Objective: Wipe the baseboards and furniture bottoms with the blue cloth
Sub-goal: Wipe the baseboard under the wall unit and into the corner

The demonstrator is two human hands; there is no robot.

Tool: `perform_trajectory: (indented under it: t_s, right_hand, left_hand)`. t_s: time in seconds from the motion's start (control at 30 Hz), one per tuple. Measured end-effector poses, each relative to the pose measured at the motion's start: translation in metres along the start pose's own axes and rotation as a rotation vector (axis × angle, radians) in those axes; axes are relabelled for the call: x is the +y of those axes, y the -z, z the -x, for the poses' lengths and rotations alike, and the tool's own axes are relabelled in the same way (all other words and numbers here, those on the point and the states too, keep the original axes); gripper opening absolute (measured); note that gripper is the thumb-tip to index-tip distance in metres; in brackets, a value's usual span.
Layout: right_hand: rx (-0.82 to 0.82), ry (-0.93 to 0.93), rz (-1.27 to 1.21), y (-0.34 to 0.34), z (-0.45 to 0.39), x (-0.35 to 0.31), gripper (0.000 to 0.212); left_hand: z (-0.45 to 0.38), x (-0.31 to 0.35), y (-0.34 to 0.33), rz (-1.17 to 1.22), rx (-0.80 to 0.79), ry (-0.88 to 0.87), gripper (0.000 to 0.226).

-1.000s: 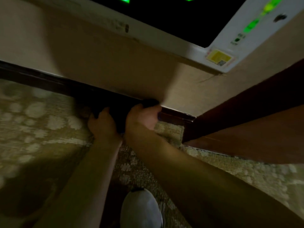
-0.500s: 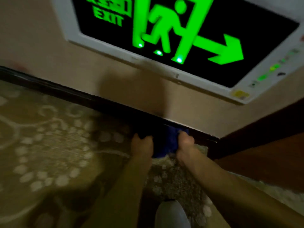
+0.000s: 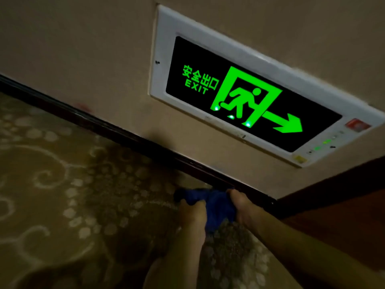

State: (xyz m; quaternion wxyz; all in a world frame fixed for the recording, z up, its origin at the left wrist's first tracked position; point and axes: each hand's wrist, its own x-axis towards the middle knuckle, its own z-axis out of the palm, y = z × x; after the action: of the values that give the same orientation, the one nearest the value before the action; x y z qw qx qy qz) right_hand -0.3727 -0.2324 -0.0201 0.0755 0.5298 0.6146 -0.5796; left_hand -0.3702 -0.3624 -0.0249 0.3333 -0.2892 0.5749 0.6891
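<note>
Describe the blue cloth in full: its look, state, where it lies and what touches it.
The blue cloth is a deep blue, soft-looking fabric, bunched and crumpled rather than spread flat. It sits low over the patterned carpet, right by the dark baseboard near the corner. The left hand holds its left part, the right hand its right, each with a curled grip. A fold hangs down between them. The dim light hides its weave and edges.
</note>
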Motion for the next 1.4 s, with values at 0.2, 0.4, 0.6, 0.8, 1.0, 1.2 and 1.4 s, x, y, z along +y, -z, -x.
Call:
perform_trajectory:
  t_s: [0.2,0.4,0.6,0.8,1.0,1.2,1.4]
  right_hand:
    - [0.120,-0.030,-0.240,-0.021,-0.045,0.004,0.015]
    - [0.500,0.050,-0.293,-0.009,-0.041,0.032,0.035]
    - [0.559,0.223,-0.171,-0.048,-0.044,0.003,0.031]
    - [0.401,0.239,-0.159,-0.086,-0.048,-0.003,0.012]
    - [0.662,0.045,-0.262,-0.024,-0.052,-0.003,0.032]
    - [0.454,0.066,-0.278,-0.115,-0.033,-0.028,0.030]
    - [0.424,0.110,-0.271,-0.073,-0.042,-0.010,0.024]
  left_hand:
    - [-0.100,0.004,0.014,0.034,-0.147,0.029,0.106]
    - [-0.123,0.005,-0.052,-0.077,-0.011,0.008,0.046]
    - [-0.124,0.020,-0.043,0.106,0.148,-0.030,0.042]
    - [-0.128,0.034,-0.016,0.161,0.293,-0.207,0.049]
    - [-0.114,0.007,-0.043,-0.035,-0.022,-0.066,0.050]
    - [-0.126,0.031,-0.003,0.273,0.378,-0.168,0.048]
    - [-0.100,0.043,-0.014,-0.031,0.224,-0.294,0.061]
